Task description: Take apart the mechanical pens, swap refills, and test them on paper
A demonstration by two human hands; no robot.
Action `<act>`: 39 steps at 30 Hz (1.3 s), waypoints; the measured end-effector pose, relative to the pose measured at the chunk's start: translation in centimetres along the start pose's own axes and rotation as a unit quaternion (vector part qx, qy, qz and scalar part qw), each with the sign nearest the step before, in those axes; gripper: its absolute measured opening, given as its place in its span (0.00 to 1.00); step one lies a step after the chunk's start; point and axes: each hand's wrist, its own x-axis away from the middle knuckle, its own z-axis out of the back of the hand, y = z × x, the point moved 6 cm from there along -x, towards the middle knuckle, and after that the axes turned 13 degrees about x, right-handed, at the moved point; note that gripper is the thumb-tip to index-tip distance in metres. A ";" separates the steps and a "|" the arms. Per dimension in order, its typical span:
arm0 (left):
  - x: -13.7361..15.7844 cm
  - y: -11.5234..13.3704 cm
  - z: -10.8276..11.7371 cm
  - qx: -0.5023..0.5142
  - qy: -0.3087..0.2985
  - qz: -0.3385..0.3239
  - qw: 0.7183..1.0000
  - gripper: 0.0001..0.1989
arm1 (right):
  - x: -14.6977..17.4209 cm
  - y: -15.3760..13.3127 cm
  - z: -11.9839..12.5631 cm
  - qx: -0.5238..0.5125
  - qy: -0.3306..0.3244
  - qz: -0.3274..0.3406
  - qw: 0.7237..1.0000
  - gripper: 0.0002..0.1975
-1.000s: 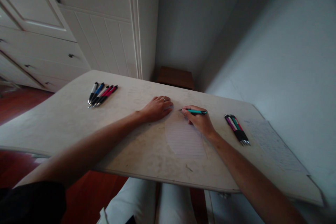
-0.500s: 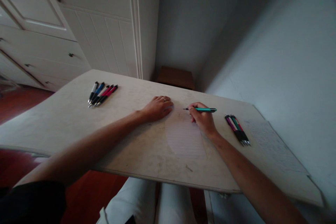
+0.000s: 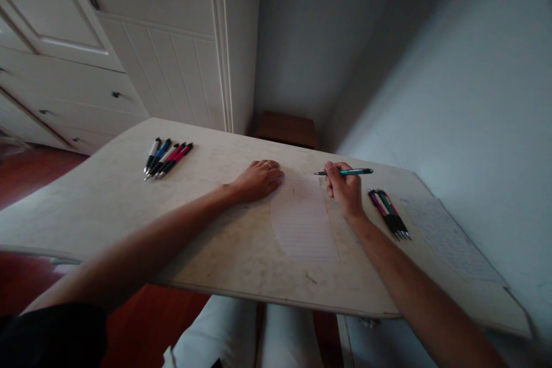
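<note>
A lined sheet of paper (image 3: 304, 224) lies on the white table in front of me. My left hand (image 3: 259, 179), with a ring on one finger, rests flat over the sheet's upper left edge. At the sheet's upper right, my right hand (image 3: 345, 187) grips a teal pen (image 3: 356, 172) between thumb and fingers. The pen is nearly level, its tip pointing left over the top of the paper. Whether the tip touches the paper I cannot tell. Faint marks show near the top of the sheet.
Several pens (image 3: 168, 159) lie fanned at the table's far left. Another row of pens (image 3: 389, 214) is right of my right hand. A written-on sheet (image 3: 451, 238) lies by the wall. Beyond the table (image 3: 215, 253) stand a white cabinet (image 3: 172, 69) and a brown box-like piece (image 3: 287, 128).
My right hand has moved to the right with the teal pen, and its tip has shifted right and slightly away from me. The left hand has stayed in place.
</note>
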 end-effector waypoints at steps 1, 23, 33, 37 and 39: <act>0.0 0.0 0.0 0.000 0.000 0.001 1.000 0.18 | -0.2 0.3 0.2 0.001 0.005 0.000 1.000 0.20; -0.1 -0.3 0.2 0.019 0.000 0.009 1.000 0.17 | -3.2 4.9 1.6 0.021 0.033 0.006 0.999 0.38; 0.0 -0.3 0.2 0.023 0.010 -0.005 1.000 0.18 | -1.6 1.2 1.4 -0.009 0.021 0.105 0.994 0.28; 0.0 -0.2 0.1 0.007 0.004 -0.004 1.000 0.18 | -0.9 0.6 1.2 0.042 0.037 0.153 0.987 0.22; 0.0 -0.2 0.1 0.003 0.000 -0.001 1.000 0.18 | -0.5 0.3 1.1 0.074 0.035 0.187 0.979 0.20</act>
